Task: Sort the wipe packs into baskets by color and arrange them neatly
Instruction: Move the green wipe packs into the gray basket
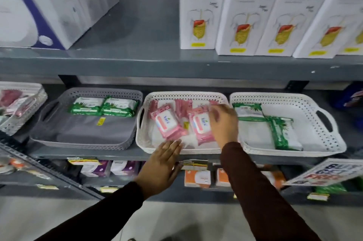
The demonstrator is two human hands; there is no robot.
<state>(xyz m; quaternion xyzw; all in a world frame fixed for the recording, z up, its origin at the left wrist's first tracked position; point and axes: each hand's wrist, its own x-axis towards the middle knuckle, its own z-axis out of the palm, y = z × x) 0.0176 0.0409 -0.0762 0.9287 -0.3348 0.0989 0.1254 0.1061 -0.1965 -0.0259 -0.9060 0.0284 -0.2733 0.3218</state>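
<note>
A person in dark sleeves works at a grey store shelf (121,154) holding three perforated baskets side by side. The left hand (159,168) lies flat, fingers spread, on the front rim of the middle white basket (144,143), gripping nothing. The right hand (223,123) reaches into the same basket over its right half, fingers curled among the pink wipe packs (170,123); motion blur hides whether it grips one. The pink packs lie jumbled between the two hands. In the grey basket (82,132) to the left, two green wipe packs (103,107) stand along the back wall. In the right white basket (290,150), more green-trimmed packs (275,127) lie overlapping, beside the right wrist.
</note>
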